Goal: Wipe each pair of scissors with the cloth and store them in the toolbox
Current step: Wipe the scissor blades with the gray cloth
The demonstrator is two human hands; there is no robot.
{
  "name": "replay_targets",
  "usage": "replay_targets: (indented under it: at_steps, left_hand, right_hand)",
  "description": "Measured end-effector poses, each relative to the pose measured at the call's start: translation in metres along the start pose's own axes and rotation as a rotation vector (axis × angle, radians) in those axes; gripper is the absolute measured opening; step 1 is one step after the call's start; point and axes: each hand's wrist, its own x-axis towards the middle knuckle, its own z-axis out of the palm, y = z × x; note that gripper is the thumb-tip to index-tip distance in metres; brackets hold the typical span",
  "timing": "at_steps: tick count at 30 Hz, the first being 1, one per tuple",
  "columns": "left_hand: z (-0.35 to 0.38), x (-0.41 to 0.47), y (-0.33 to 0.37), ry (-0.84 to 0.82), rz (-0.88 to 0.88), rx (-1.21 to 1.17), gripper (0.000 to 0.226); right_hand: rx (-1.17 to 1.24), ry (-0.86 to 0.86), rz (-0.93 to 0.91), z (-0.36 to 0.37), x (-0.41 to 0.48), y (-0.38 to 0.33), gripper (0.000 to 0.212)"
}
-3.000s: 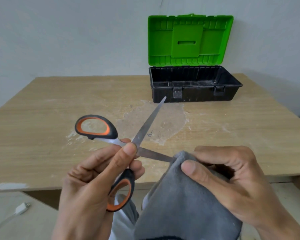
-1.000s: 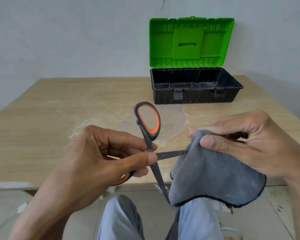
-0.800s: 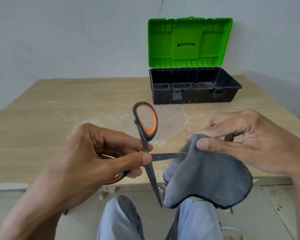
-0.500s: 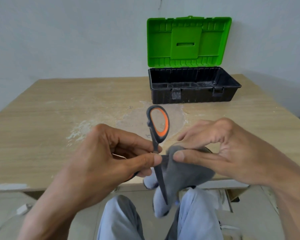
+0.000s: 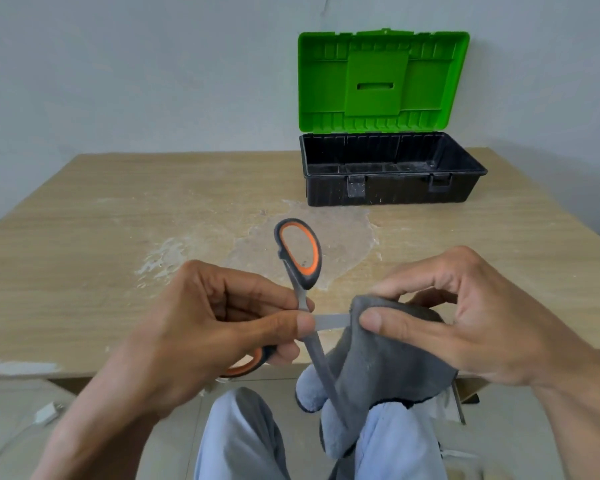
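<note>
My left hand point(image 5: 201, 327) grips a pair of scissors point(image 5: 300, 258) with black and orange handles, blades spread wide, held over the table's near edge. One handle loop stands up; the other is mostly hidden under my fingers. One blade points right into the grey cloth point(image 5: 388, 362), the other points down toward my lap. My right hand point(image 5: 465, 317) pinches the cloth around the horizontal blade with thumb and fingers. The toolbox point(image 5: 388, 188), black with its green lid raised, sits at the table's back right; what I see of its inside holds no scissors.
The wooden table point(image 5: 118, 237) has a pale worn patch in its middle. A wall stands right behind the toolbox. My knees in light trousers are below the table edge. A white cable lies on the floor at lower left.
My right hand slid the cloth left along the blade up to my left thumb, and has now drawn back to the right a little, baring a short stretch of blade. The scissors barely moved.
</note>
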Motion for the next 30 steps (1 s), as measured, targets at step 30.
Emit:
replay_targets:
  at_steps: [30]
  left_hand:
    - [0.001, 0.004, 0.0, 0.024, 0.015, -0.029, 0.014]
  right_hand:
    - [-0.134, 0.055, -0.003, -0.005, 0.001, -0.013, 0.017]
